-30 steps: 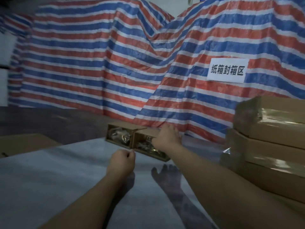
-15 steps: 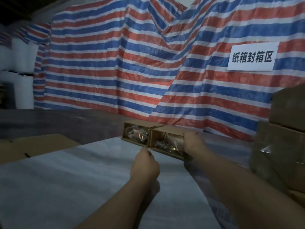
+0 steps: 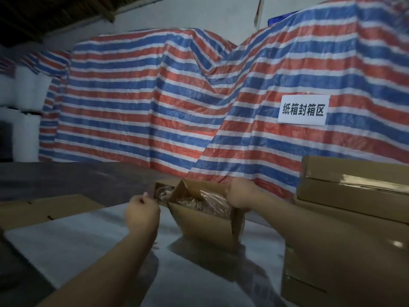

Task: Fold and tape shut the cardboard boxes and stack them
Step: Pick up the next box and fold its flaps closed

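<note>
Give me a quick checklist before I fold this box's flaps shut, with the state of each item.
1. Right hand grips the far right edge of the open box: ok.
2. Box resting flat on the table: not ok, it looks tilted toward the camera.
3. Plastic-wrapped contents sit below the rim: cannot tell, the wrap bulges near the top.
4. Left hand ready for a flap: not ok, it is curled beside the box; whether it pinches anything cannot be told.
5. Tape within reach: cannot tell, none in view.
6. Stack of taped boxes on the right for stacking afterwards: ok.
</note>
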A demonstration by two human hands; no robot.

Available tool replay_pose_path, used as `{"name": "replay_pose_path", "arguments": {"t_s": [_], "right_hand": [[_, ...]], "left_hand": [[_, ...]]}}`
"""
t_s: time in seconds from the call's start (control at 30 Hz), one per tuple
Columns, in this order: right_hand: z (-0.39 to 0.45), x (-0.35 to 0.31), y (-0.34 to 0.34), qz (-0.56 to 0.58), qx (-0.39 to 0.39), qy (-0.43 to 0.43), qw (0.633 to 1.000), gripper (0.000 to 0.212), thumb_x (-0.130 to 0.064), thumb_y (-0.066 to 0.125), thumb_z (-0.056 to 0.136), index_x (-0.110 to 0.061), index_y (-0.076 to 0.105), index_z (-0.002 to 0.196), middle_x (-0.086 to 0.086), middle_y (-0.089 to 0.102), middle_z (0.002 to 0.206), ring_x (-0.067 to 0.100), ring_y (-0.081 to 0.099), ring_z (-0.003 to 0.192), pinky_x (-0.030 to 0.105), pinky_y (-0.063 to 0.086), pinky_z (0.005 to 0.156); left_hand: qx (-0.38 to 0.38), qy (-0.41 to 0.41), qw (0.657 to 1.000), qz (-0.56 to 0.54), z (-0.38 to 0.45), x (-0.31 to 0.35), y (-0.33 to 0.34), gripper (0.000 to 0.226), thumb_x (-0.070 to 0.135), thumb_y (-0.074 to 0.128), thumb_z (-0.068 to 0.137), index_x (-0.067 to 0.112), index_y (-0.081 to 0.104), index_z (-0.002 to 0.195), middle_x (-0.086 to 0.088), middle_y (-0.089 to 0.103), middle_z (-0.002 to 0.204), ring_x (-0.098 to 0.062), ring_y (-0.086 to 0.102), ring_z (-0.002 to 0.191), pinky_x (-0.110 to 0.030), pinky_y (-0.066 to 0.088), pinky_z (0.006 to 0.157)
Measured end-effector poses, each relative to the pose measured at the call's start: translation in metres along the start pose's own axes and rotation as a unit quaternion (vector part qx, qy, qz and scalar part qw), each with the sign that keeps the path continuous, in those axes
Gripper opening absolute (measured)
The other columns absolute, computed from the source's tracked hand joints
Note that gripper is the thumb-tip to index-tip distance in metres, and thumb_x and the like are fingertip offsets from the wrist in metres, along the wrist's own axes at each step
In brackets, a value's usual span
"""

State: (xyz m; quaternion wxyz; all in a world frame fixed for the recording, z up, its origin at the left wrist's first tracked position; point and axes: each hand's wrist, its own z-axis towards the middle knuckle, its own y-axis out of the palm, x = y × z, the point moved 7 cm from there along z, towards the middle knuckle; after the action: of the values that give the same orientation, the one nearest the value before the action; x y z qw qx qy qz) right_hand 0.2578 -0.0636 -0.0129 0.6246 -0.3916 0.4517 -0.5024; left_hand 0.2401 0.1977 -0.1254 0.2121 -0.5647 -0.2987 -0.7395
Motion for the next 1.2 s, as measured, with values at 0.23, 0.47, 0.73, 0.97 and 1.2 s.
{"name": "replay_pose_path", "arguments": {"t_s": [0.23, 0.47, 0.73, 0.97, 1.2], "right_hand": [[-0.099, 0.012, -0.060, 0.122, -0.114, 0.024, 0.986, 0.024, -0.026, 0.043, 0.107, -0.007, 0.057, 0.107, 0.018, 0.070, 0.085, 0.024, 0.073, 0.062, 0.030, 0.058, 0.051], [-0.205, 0.092, -0.116, 0.187, -0.182, 0.088, 0.961, 0.031, -0.020, 0.048, 0.102, -0.004, 0.057, 0.127, 0.016, 0.071, 0.097, 0.033, 0.073, 0.085, 0.040, 0.060, 0.073], [-0.310, 0.218, -0.136, 0.163, -0.238, 0.147, 0.946, 0.033, -0.022, 0.040, 0.108, -0.010, 0.053, 0.136, 0.022, 0.062, 0.131, 0.044, 0.061, 0.118, 0.047, 0.053, 0.093], [-0.338, 0.282, -0.130, 0.226, -0.221, 0.170, 0.933, 0.032, -0.031, 0.044, 0.106, -0.015, 0.058, 0.130, 0.017, 0.063, 0.130, 0.038, 0.063, 0.118, 0.049, 0.054, 0.099], [-0.352, 0.302, -0.118, 0.364, -0.037, 0.204, 0.908, 0.053, -0.065, 0.042, 0.097, -0.026, 0.056, 0.131, 0.008, 0.066, 0.124, 0.025, 0.063, 0.112, 0.039, 0.050, 0.099]], "left_hand": [[-0.295, 0.013, 0.955, -0.003, -0.071, 0.087, 0.001, 0.047, 0.054, 0.039, 0.100, 0.020, 0.055, 0.129, -0.005, 0.062, 0.117, -0.024, 0.058, 0.111, -0.045, 0.044, 0.101], [-0.486, 0.007, 0.871, -0.070, -0.207, 0.128, 0.016, 0.046, 0.052, 0.056, 0.085, 0.030, 0.064, 0.123, -0.006, 0.068, 0.119, -0.025, 0.064, 0.111, -0.043, 0.049, 0.091], [-0.527, -0.081, 0.845, -0.046, -0.358, 0.121, 0.067, 0.032, 0.037, 0.052, 0.097, 0.012, 0.067, 0.112, -0.013, 0.075, 0.098, -0.028, 0.071, 0.095, -0.045, 0.053, 0.089], [-0.514, -0.147, 0.844, -0.043, -0.416, 0.109, 0.099, 0.033, 0.038, 0.055, 0.094, 0.012, 0.072, 0.103, -0.017, 0.075, 0.091, -0.034, 0.069, 0.094, -0.042, 0.055, 0.079], [-0.488, -0.114, 0.863, -0.058, -0.412, 0.098, 0.113, 0.034, 0.038, 0.051, 0.094, 0.015, 0.077, 0.091, -0.014, 0.076, 0.086, -0.027, 0.074, 0.073, -0.036, 0.053, 0.065]]}}
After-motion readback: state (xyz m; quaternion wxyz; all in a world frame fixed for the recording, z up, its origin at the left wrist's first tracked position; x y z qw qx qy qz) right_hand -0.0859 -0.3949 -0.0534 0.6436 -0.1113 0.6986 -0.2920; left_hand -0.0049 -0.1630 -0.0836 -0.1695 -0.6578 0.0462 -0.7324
